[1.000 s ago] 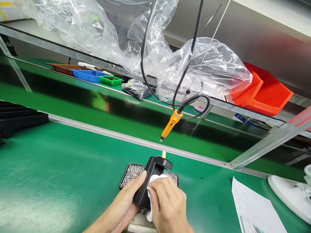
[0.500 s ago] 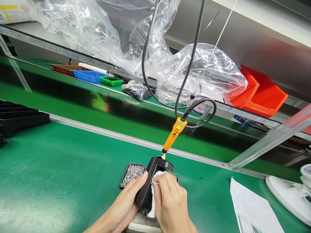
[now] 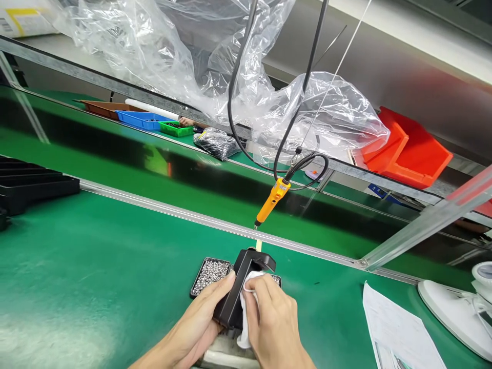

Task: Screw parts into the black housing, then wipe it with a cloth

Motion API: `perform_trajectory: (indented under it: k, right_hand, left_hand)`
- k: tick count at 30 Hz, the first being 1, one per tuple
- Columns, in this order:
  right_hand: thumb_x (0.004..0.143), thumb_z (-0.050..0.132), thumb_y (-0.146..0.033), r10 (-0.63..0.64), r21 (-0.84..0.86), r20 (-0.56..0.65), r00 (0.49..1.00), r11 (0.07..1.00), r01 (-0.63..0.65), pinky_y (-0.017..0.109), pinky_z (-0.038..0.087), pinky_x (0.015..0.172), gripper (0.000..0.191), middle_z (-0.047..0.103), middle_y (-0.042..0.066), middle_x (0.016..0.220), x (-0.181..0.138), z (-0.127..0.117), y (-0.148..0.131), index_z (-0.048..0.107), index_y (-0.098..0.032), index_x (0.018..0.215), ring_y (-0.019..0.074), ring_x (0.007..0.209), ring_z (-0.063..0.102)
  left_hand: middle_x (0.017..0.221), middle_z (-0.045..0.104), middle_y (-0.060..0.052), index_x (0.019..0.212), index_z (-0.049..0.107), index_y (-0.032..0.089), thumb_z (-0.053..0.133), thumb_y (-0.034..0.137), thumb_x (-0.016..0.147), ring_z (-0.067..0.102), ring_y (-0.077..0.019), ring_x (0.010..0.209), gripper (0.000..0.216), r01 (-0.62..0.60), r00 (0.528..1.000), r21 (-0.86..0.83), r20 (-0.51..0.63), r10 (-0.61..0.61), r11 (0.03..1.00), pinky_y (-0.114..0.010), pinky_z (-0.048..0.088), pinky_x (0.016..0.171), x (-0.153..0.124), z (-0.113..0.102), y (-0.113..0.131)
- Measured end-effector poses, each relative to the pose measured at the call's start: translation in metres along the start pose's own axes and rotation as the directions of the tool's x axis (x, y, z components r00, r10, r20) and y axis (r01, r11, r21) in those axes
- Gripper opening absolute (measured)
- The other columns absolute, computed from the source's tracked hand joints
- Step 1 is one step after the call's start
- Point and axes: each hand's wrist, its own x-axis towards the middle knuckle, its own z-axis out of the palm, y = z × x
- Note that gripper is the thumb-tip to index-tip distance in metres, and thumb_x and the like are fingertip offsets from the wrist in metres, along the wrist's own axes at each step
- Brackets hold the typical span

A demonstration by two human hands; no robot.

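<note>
Hands are seen low in the middle of the view, over the green bench mat (image 3: 96, 266). A black plastic housing (image 3: 240, 289) is gripped in the left hand (image 3: 200, 323), with the thumb laid along its left edge and the fingers wrapped beneath, so the part stands tilted, its upper end rising clear of the grip toward the far side. A white cloth (image 3: 246, 312) is pinched in the right hand (image 3: 274, 328), the fingers closed on it and pressed against the right face of the housing, just beside the left thumb. Both hands are thus clamped, one on the housing, the other on the cloth, and the two touch the same part.

Behind the housing a black tray of small silvery screws (image 3: 209, 274) is partly hidden. An orange electric screwdriver (image 3: 271, 202) is hung by a black cable (image 3: 238, 102) above the housing, apart from it. Crumpled clear plastic sheeting (image 3: 269, 102) is spread on the upper shelf beside a red bin (image 3: 407, 148). A printed paper sheet (image 3: 400, 333) is laid to the right, and stacked black trays (image 3: 31, 187) are set at the left edge.
</note>
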Motion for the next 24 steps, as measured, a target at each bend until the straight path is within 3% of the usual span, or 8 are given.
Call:
perform_trajectory:
  k: [3, 8, 11, 14, 16, 18, 21, 24]
  right_hand:
    - [0.097, 0.054, -0.019, 0.096, 0.238, 0.203, 0.974, 0.961, -0.144, 0.025, 0.041, 0.062, 0.011, 0.064, 0.000, 0.084, 0.003, -0.010, -0.001, 0.061, -0.022, 0.088, 0.0146, 0.070, 0.059]
    - [0.096, 0.059, -0.044, 0.394, 0.612, 0.255, 0.883, 0.641, -0.463, 0.022, 0.046, 0.056, 0.023, 0.063, 0.000, 0.078, 0.007, -0.053, 0.024, 0.062, -0.022, 0.090, 0.0147, 0.066, 0.059]
    - [0.094, 0.061, -0.053, 0.519, 0.553, 0.201, 0.831, 0.640, -0.534, 0.025, 0.047, 0.057, 0.030, 0.064, 0.002, 0.081, -0.008, -0.076, 0.066, 0.063, -0.022, 0.094, 0.0164, 0.065, 0.058]
    - [0.096, 0.053, -0.056, 0.607, 0.150, 0.024, 0.794, 0.783, -0.604, 0.028, 0.045, 0.054, 0.035, 0.062, 0.003, 0.077, -0.035, -0.081, 0.116, 0.064, -0.023, 0.093, 0.0190, 0.063, 0.057]
    - [0.096, 0.051, -0.054, 0.533, -0.245, -0.154, 0.832, 0.795, -0.555, 0.028, 0.040, 0.047, 0.034, 0.063, 0.008, 0.089, -0.054, -0.070, 0.140, 0.067, -0.024, 0.095, 0.0238, 0.069, 0.060]
    - [0.100, 0.049, -0.044, 0.352, -0.393, -0.247, 0.903, 0.815, -0.425, 0.033, 0.046, 0.054, 0.028, 0.060, 0.013, 0.104, -0.070, -0.052, 0.149, 0.065, -0.023, 0.107, 0.0285, 0.086, 0.063]
    - [0.102, 0.049, -0.027, 0.157, -0.349, -0.193, 0.969, 0.912, -0.217, 0.042, 0.053, 0.081, 0.016, 0.058, 0.013, 0.112, -0.082, -0.021, 0.140, 0.062, -0.021, 0.110, 0.0271, 0.101, 0.061]
    - [0.100, 0.050, -0.019, 0.102, -0.290, -0.097, 0.990, 0.949, -0.126, 0.038, 0.053, 0.082, 0.015, 0.059, 0.009, 0.112, -0.083, 0.001, 0.125, 0.061, -0.023, 0.109, 0.0232, 0.099, 0.061]
  left_hand:
    - [0.113, 0.068, -0.012, 0.119, 0.071, 0.013, 0.072, 0.046, 0.092, 0.062, -0.0202, 0.090, 0.043, -0.003, 1.000, -0.006, 0.019, 0.004, 1.000, -0.027, 0.052, 0.078, 0.000, -0.002, -0.001]
    - [0.111, 0.068, -0.019, 0.124, 0.065, 0.007, 0.065, 0.052, 0.096, 0.064, -0.0277, 0.100, 0.053, 0.041, 0.998, 0.056, 0.047, -0.044, 0.998, -0.034, 0.053, 0.085, 0.000, -0.003, 0.001]
    - [0.111, 0.068, -0.024, 0.129, 0.061, 0.003, 0.064, 0.055, 0.095, 0.066, -0.0301, 0.101, 0.062, 0.075, 0.997, 0.054, 0.026, -0.077, 0.996, -0.034, 0.053, 0.083, 0.001, -0.005, 0.002]
    - [0.111, 0.068, -0.025, 0.130, 0.060, 0.002, 0.067, 0.053, 0.093, 0.067, -0.0302, 0.099, 0.063, 0.111, 0.994, 0.019, -0.001, -0.111, 0.994, -0.035, 0.055, 0.084, 0.003, -0.006, 0.004]
    - [0.109, 0.068, -0.025, 0.128, 0.062, 0.001, 0.070, 0.050, 0.092, 0.068, -0.0297, 0.096, 0.061, 0.129, 0.992, -0.008, -0.005, -0.129, 0.992, -0.034, 0.057, 0.085, 0.003, -0.005, 0.006]
    - [0.107, 0.069, -0.024, 0.126, 0.064, 0.000, 0.071, 0.046, 0.092, 0.069, -0.0289, 0.093, 0.057, 0.139, 0.990, -0.031, -0.031, -0.139, 0.990, -0.034, 0.059, 0.085, 0.002, -0.002, 0.009]
    - [0.112, 0.069, -0.023, 0.126, 0.063, 0.002, 0.067, 0.034, 0.095, 0.071, -0.0278, 0.091, 0.045, 0.081, 0.979, 0.000, -0.188, -0.080, 0.997, -0.035, 0.062, 0.084, 0.003, -0.002, 0.018]
    - [0.121, 0.068, -0.019, 0.132, 0.059, 0.007, 0.055, 0.030, 0.100, 0.072, -0.0254, 0.092, 0.040, -0.053, 0.937, 0.086, -0.340, 0.079, 0.995, -0.031, 0.064, 0.078, 0.019, -0.013, 0.038]
